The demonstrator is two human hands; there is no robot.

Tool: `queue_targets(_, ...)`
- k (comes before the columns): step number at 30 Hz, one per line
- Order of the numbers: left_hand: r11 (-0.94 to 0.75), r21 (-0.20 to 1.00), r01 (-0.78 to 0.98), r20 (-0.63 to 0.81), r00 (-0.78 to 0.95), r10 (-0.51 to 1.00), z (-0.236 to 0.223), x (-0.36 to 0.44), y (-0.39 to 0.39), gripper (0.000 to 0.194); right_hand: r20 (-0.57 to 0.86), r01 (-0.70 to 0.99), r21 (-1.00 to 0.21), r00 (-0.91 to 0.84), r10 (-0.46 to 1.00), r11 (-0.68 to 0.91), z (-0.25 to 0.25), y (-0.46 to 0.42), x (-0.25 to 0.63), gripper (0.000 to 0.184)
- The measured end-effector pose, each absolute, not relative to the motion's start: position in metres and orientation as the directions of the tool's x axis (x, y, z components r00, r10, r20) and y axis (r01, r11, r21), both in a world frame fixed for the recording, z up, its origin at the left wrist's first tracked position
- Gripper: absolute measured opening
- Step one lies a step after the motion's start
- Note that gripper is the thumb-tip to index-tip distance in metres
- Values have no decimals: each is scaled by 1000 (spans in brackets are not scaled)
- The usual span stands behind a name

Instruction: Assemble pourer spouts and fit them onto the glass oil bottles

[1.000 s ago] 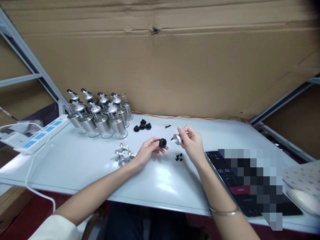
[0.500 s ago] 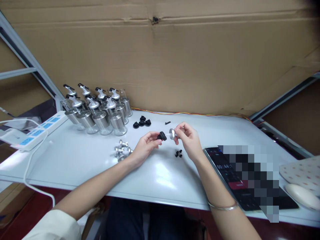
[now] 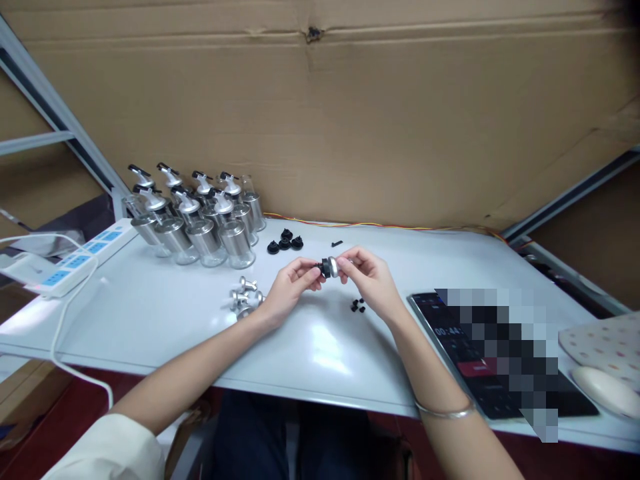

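Observation:
In my left hand (image 3: 294, 285) a black ribbed stopper (image 3: 325, 268) is pinched between thumb and fingers. My right hand (image 3: 369, 277) grips a silver pourer spout (image 3: 333, 267), whose wide base meets the stopper's end; how deep they fit together I cannot tell. Several loose silver spouts (image 3: 245, 300) lie beside my left wrist. Small black caps (image 3: 358, 305) rest below my right hand. Farther back are a cluster of black stoppers (image 3: 285, 243) and one thin black lever (image 3: 337, 243).
Glass bottles with steel sleeves (image 3: 203, 237), many topped with pourers, stand at the back left. A white power strip (image 3: 83, 257) with a cable lies at the left edge. To the right are a tablet showing a timer (image 3: 463, 353) and a white mouse (image 3: 607, 390).
My right hand has brought the silver spout leftward against the black stopper, closing the gap between them. The thin tube seen between the two parts no longer shows.

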State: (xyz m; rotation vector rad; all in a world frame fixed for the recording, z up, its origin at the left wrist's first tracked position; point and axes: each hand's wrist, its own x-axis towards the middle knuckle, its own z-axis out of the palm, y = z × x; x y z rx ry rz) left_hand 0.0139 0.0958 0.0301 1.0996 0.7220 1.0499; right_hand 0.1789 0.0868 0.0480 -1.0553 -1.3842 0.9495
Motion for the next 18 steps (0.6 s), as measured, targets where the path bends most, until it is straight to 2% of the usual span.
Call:
queue_targets(5, 26, 954, -299, 77, 327, 942, 30, 13, 96, 32, 250, 63, -965, -70, 966, 254, 49, 84, 181, 31)
queue_targets(12, -82, 981, -175, 128, 270, 954, 30, 10, 94, 31, 162, -32, -987, -174, 971, 159, 49, 85, 184, 30)
queue_targets(18, -140, 980, -145, 175, 268, 948, 31, 10, 92, 31, 118, -51, -993, -230, 966, 109, 48, 87, 189, 27)
